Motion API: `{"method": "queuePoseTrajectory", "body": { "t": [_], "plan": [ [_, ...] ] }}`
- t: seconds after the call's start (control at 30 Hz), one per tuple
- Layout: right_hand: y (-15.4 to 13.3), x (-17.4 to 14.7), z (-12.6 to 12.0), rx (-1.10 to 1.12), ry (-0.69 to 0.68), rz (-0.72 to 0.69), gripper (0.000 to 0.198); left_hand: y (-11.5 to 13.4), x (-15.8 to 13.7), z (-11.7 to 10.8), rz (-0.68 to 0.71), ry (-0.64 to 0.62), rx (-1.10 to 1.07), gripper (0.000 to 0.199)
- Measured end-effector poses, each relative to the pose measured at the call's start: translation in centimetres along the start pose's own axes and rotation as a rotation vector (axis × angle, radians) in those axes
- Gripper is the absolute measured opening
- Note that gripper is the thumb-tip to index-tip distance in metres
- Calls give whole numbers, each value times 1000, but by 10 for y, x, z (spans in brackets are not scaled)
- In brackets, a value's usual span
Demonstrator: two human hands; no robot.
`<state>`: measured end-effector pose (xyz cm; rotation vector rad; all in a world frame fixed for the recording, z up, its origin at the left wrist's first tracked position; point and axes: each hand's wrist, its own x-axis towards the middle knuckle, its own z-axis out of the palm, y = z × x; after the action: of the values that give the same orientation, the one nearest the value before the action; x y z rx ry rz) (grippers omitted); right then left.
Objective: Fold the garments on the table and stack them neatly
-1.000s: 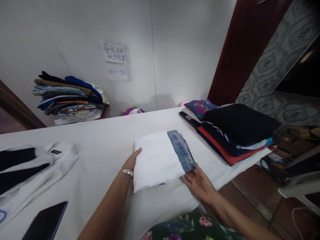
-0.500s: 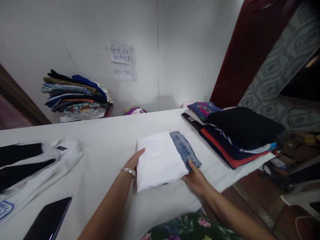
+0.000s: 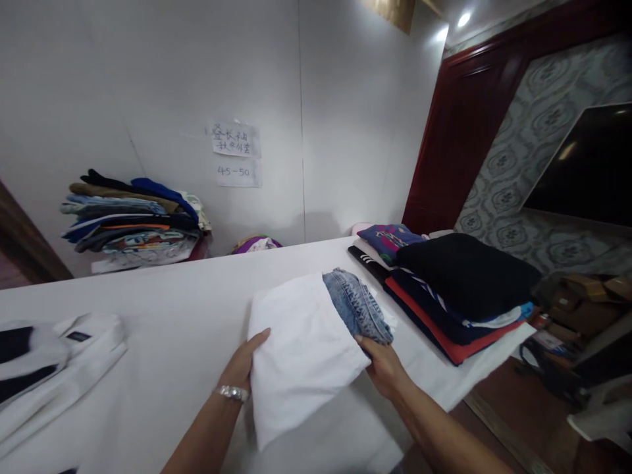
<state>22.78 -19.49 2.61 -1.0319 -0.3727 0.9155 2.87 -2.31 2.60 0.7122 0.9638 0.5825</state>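
Note:
A folded white garment with a blue denim strip (image 3: 299, 352) along its right side is between my two hands, tilted with its near edge toward me. My left hand (image 3: 247, 362) grips its left edge, thumb on top and the other fingers hidden underneath. A silver bracelet (image 3: 232, 393) circles my left wrist. At the right side, my right hand (image 3: 382, 362) pinches the garment by the lower end of the denim, with its thumb on top. The white-covered table (image 3: 172, 342) lies beneath.
On the right stands a pile of folded clothes (image 3: 464, 276) topped with black. Another clothes stack (image 3: 133, 217) stands at the back left. A white and black garment (image 3: 83, 362) lies on the left. Paper notes (image 3: 237, 155) hang on the wall.
The folded garment has come up and tilted, its near left corner hanging closer to me. Both hands have kept hold of it. The view has tipped upward.

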Motion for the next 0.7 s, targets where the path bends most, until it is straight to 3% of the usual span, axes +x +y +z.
{"method": "queuePoseTrajectory", "body": {
  "t": [0.2, 0.47, 0.57, 0.7],
  "plan": [
    [-55, 25, 6, 27, -30, -62, 54, 23, -8, 39, 149, -9, -64, 29],
    [-124, 82, -7, -45, -64, -215, 29, 55, 24, 113, 299, -115, -140, 29],
    [-165, 113, -22, -166, -62, -271, 23, 76, 44, 160, 353, -212, -182, 29],
    [-240, 167, -50, -382, 46, -397, 24, 115, 72, 251, 402, -380, -212, 32]
  ]
}}
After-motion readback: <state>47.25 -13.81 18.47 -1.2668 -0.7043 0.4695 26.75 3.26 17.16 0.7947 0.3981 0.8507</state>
